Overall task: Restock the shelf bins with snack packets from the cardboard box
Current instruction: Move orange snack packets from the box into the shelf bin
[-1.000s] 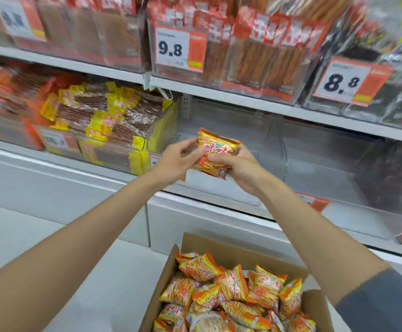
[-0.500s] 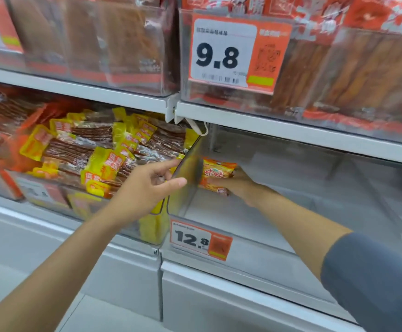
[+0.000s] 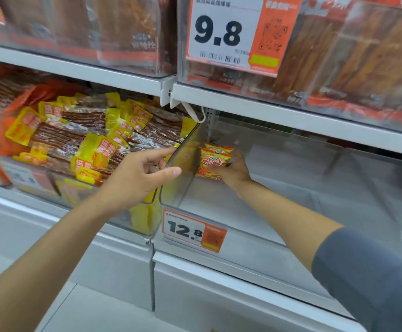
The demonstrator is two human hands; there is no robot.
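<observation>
An orange and yellow snack packet [image 3: 213, 161] stands upright at the back left of a clear plastic shelf bin [image 3: 279, 226], against its left wall. My right hand [image 3: 234, 172] is inside the bin and holds the packet from the right and below. My left hand [image 3: 142, 178] hovers outside, at the front of the bin's left wall, fingers loosely extended and holding nothing. The cardboard box is out of view.
The neighbouring bin [image 3: 80, 144] on the left is full of yellow and brown snack packs. A 12.8 price tag [image 3: 194, 232] hangs on the bin's front. The shelf above [image 3: 291, 113] carries packed bins and a 9.8 price tag [image 3: 231, 32].
The right hand carried the packet from in front of the shelf deep into the bin and stood it against the left wall. The left hand let go. The view moved closer to the shelf.
</observation>
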